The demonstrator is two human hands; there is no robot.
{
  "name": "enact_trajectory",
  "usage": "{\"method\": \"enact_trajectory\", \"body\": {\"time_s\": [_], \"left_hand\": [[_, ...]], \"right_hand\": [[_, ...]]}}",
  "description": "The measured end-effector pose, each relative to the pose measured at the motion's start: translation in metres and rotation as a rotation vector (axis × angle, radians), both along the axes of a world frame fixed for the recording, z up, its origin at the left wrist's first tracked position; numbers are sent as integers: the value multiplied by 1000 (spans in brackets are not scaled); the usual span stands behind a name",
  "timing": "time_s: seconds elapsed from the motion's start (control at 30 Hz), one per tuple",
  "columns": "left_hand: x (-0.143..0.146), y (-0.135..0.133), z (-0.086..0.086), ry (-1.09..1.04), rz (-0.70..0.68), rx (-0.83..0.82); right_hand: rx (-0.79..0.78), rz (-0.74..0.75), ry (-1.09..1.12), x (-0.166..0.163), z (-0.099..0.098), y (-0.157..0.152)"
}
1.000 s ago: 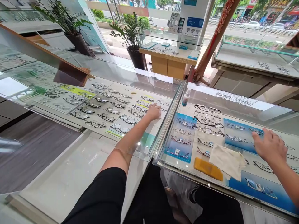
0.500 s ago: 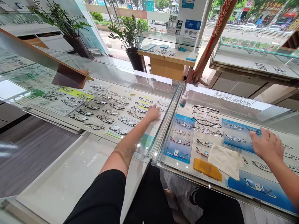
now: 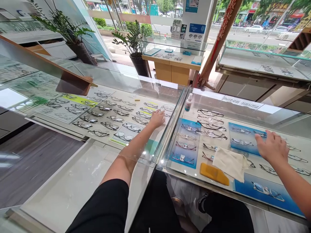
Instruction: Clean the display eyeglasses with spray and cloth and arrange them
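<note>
My left hand (image 3: 157,119) rests at the right end of the left glass display counter (image 3: 167,127), its fingers slightly bent and apart. Nothing shows in it. Rows of eyeglasses (image 3: 120,112) lie under and beside it, with a pair partly hidden behind the fingers. Over the right counter, my right hand (image 3: 272,148) is spread palm down above a blue display mat (image 3: 255,149) bearing several eyeglasses. It holds nothing that I can see. A cream cleaning cloth (image 3: 229,161) lies left of it, overlapping an orange-yellow flat pouch (image 3: 213,174).
A small spray bottle (image 3: 188,102) stands on the right counter near the seam. In front of me at left is a white-bottomed drawer-like compartment (image 3: 80,181). A brown slanted board (image 3: 48,61) juts over the left counter. Potted plants (image 3: 139,61) stand beyond.
The camera view has shifted slightly, moving the right counter a little leftward in the picture. Both hands stay over nearly the same spots, fingers much as before.
</note>
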State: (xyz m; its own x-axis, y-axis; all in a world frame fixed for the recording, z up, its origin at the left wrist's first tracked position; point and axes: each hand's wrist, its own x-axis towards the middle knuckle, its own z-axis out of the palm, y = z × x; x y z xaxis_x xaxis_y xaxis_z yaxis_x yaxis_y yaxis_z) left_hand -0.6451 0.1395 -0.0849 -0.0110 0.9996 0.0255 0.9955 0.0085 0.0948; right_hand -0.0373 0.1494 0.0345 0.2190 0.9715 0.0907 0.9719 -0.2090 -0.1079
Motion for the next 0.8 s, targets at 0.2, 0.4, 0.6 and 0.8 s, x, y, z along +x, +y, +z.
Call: {"method": "enact_trajectory", "body": {"time_s": [0.2, 0.4, 0.6, 0.8], "left_hand": [[11, -73, 23, 5, 35, 70], [27, -173, 49, 54, 71, -90], [37, -260, 79, 82, 73, -380], [66, -322, 139, -8, -83, -653]], "right_hand": [[2, -2, 31, 2, -4, 3], [-4, -9, 61, 1, -2, 3], [-2, 12, 100, 2, -3, 2], [7, 23, 118, 0, -2, 0]]}}
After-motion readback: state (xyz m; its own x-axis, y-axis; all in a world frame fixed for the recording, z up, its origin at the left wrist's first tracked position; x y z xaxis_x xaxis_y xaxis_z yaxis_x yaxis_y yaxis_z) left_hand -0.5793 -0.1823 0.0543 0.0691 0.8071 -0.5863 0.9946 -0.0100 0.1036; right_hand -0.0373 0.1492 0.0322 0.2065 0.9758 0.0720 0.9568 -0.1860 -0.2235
